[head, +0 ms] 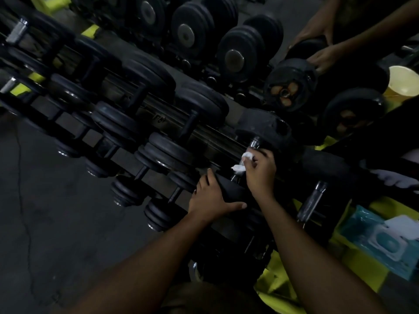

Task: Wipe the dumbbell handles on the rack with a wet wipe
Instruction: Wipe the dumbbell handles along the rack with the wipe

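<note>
A black dumbbell (267,130) lies on the rack (217,137) in the middle of the head view. My right hand (260,171) holds a crumpled white wet wipe (243,160) against its metal handle (255,141), most of which is hidden under the hand. My left hand (210,196) lies flat over the near black weight plate (233,189) of that dumbbell, thumb spread to the right. More black dumbbells fill the rack to the left and behind.
A teal pack of wet wipes (383,241) lies at the lower right on a yellow frame (362,266). Another person's hands (322,51) hold a dumbbell at the upper right, beside a yellow cup (403,83). Grey floor (56,223) spreads to the left.
</note>
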The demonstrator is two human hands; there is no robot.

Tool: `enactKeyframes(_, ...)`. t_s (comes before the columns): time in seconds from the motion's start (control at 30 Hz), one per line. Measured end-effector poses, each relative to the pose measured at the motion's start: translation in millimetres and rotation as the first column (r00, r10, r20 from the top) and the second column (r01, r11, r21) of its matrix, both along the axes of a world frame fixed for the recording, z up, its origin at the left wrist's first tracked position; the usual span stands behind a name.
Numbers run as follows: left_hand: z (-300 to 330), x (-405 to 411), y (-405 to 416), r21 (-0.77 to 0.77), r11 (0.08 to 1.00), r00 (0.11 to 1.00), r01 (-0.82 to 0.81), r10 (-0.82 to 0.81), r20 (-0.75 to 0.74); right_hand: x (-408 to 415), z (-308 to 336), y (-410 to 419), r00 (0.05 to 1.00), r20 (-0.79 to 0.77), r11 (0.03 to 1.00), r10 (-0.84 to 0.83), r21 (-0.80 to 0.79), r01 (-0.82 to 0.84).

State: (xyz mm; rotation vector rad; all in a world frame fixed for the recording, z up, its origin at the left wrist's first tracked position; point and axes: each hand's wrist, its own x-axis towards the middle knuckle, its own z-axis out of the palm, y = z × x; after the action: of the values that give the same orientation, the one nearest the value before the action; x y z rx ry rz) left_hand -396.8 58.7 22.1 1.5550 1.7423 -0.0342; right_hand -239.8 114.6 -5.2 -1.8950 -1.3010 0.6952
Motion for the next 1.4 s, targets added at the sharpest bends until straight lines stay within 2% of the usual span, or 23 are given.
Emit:
enactKeyframes(0.07, 0, 0, 0, 0.012, 1.0, 1.0, 0.001, -0.001, 0.002, 4, -3, -6, 0.97, 0.156, 0.98, 0.187, 0.034, -0.194)
enactKeyframes(0.17, 0, 0, 0, 0.013, 1.0, 1.0, -0.003, 0.003, 0.018, 20, -4, -3, 0.802, 0.479, 0.911, 0.357, 0.01, -0.412)
enactKeyframes(0.23, -1, -1, 0, 0.011, 1.0, 1.0, -0.001, 0.001, 0.024, 29, 2, 6, 0.632, 0.687, 0.894, 0.358, -0.056, -0.445)
enactKeyframes(0.3, -1, -1, -1, 0.016, 1.0, 1.0, -0.001, 0.0, 0.027, 30, 12, 13, 0.477, 0.811, 0.906, 0.339, -0.145, -0.398)
enactKeyframes(0.37, 0, -1, 0, 0.013, 1.0, 1.0, 0.003, -0.004, 0.025, 24, 16, 16, 0.437, 0.816, 0.908, 0.378, -0.234, -0.349)
enactKeyframes(0.47, 1, -1, 0, 0.001, 1.0, 1.0, 0.013, -0.013, 0.023, 10, 21, 18, 0.483, 0.703, 0.852, 0.522, -0.408, -0.329)
enactKeyframes(0.53, 1, -1, 0, -0.004, 1.0, 1.0, 0.012, -0.012, 0.024, 1, 28, 23, 0.461, 0.64, 0.789, 0.615, -0.495, -0.366)
enactKeyframes(0.6, 0, -2, 0, -0.014, 1.0, 0.999, 0.008, -0.007, 0.035, -8, 34, 26, 0.412, 0.533, 0.674, 0.739, -0.595, -0.439)
enactKeyframes(0.67, 1, -2, 1, -0.018, 1.0, 0.999, 0.007, -0.006, 0.042, -14, 40, 27, 0.374, 0.346, 0.504, 0.86, -0.684, -0.527)
enactKeyframes(0.73, 0, -2, 1, -0.015, 1.0, 0.999, 0.01, -0.01, 0.039, -10, 44, 27, 0.385, 0.241, 0.438, 0.891, -0.679, -0.59)
enactKeyframes(0.83, -1, -3, 0, -0.007, 1.0, 0.999, 0.011, -0.011, 0.032, 8, 47, 22, 0.517, 0.2, 0.53, 0.832, -0.564, -0.634)
enactKeyframes(1.0, -3, -3, -1, 0.002, 1.0, 1.0, 0.003, -0.003, 0.031, 35, 37, 3, 0.711, 0.01, 0.63, 0.703, -0.472, -0.617)
enactKeyframes(1.07, -2, -2, -2, 0.007, 1.0, 1.0, -0.001, 0.0, 0.029, 39, 24, -2, 0.805, -0.031, 0.716, 0.592, -0.439, -0.544)
enactKeyframes(1.13, 0, -1, -1, 0.01, 1.0, 1.0, -0.006, 0.005, 0.031, 39, 14, -5, 0.88, -0.005, 0.788, 0.475, -0.442, -0.428)
enactKeyframes(1.2, 1, -1, 0, 0.01, 1.0, 0.999, -0.007, 0.007, 0.035, 35, 4, -8, 0.933, -0.033, 0.829, 0.358, -0.448, -0.334)
enactKeyframes(1.3, 2, -1, -1, 0.008, 1.0, 0.999, -0.005, 0.005, 0.036, 27, -4, -10, 0.948, -0.299, 0.85, 0.11, -0.467, -0.245)
enactKeyframes(1.4, 2, 0, 0, -0.001, 1.0, 1.0, -0.002, 0.002, 0.027, 18, -10, -8, 0.865, -0.475, 0.823, -0.163, -0.549, -0.147)
